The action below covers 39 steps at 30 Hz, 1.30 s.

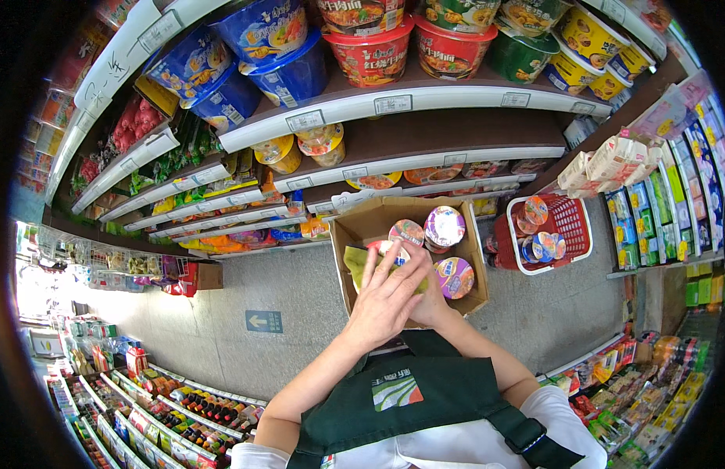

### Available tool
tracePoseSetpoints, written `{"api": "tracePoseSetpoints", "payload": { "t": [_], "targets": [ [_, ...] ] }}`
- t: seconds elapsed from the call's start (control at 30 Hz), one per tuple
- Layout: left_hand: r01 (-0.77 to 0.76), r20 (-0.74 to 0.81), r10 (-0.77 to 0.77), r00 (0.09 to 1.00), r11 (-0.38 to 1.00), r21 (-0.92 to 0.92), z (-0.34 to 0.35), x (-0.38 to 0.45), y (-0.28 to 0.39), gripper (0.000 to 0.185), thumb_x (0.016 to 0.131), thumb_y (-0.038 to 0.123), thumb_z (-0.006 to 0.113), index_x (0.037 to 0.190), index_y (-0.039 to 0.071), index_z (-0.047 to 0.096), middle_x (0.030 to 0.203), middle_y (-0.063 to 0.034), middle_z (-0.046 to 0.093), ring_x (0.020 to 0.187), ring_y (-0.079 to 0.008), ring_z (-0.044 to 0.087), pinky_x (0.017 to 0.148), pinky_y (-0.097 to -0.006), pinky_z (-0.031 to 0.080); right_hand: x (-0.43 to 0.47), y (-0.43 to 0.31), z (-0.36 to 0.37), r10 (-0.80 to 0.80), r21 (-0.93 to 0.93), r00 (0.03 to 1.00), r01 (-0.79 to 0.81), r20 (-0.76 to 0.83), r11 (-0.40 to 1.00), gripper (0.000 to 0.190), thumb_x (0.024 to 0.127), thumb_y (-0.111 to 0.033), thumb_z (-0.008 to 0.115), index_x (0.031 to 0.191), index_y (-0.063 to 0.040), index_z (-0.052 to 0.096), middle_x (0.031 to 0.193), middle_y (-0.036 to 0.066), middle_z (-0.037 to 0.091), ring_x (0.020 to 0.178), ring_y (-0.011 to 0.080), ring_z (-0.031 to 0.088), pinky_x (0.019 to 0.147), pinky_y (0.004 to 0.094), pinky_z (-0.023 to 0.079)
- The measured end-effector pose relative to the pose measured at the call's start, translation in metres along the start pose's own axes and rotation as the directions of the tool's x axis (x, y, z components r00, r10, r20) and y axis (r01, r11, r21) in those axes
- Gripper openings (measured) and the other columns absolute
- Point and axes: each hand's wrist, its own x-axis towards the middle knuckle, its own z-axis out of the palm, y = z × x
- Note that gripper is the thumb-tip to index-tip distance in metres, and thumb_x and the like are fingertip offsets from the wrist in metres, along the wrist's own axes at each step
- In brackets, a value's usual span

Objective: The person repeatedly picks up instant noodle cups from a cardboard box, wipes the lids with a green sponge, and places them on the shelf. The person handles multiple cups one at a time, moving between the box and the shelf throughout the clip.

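Note:
My left hand (381, 299) lies with fingers extended across an olive-green cloth (356, 268) and a red-and-white instant noodle cup (401, 256). Close against it, my right hand (434, 302) is partly covered by the left, and its grip is hidden. Both hands are over an open cardboard box (410, 205). Beside my fingers in the box stand a noodle cup with a reddish-brown lid (407, 230), a purple-and-white cup (445, 227) and a purple-and-orange cup (454, 278). More cloth shows below my fingers.
A red plastic basket (565, 218) with several noodle cups stands right of the box. Ahead, shelves (456, 99) carry large noodle tubs (371, 55). Milk-carton-like packs (615, 161) jut out at right. Bottles fill a shelf (198, 410) behind left. The floor bears an arrow sign (264, 321).

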Motion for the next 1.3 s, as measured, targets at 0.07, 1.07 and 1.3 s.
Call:
{"api": "tracePoseSetpoints", "payload": {
  "t": [0.07, 1.07, 1.3],
  "targets": [
    [-0.013, 0.045, -0.002, 0.999, 0.938, 0.347, -0.007, 0.008, 0.005, 0.054, 0.098, 0.017, 0.061, 0.151, 0.014, 0.051, 0.156, -0.015, 0.047, 0.144, -0.0395, 0.043, 0.118, -0.0537, 0.034, 0.002, -0.008, -0.005, 0.006, 0.005, 0.998, -0.005, -0.067, 1.0, 0.101, 0.064, -0.034, 0.093, 0.146, -0.005, 0.041, 0.139, 0.017, 0.052, 0.128, 0.0391, 0.052, 0.109, 0.0495, 0.042],
    [0.55, 0.013, -0.56, 0.828, 0.808, -0.211, -0.012, 0.037, -0.07, 0.032, 0.106, 0.028, 0.055, 0.112, -0.002, 0.064, 0.089, -0.0196, 0.07, 0.082, -0.0366, 0.071, 0.076, -0.0448, 0.055, -0.001, -0.027, -0.027, 0.089, 0.341, 0.996, -0.073, -0.031, 0.937, 0.115, 0.052, -0.027, 0.1, 0.147, -0.003, 0.039, 0.145, 0.018, 0.044, 0.136, 0.0349, 0.046, 0.114, 0.0458, 0.038],
    [0.301, -0.303, -0.643, 0.703, 0.656, -0.692, 0.0, 0.01, -0.061, 0.02, 0.101, 0.015, 0.061, 0.118, 0.005, 0.064, 0.117, -0.0144, 0.067, 0.104, -0.024, 0.066, 0.093, -0.0405, 0.055, 0.026, -0.019, -0.032, 0.529, 0.839, 0.844, -0.35, 0.09, 0.416, 0.067, 0.079, -0.005, 0.084, 0.137, -0.001, 0.05, 0.124, 0.009, 0.069, 0.112, 0.0177, 0.068, 0.1, 0.0343, 0.053]
  ]
}}
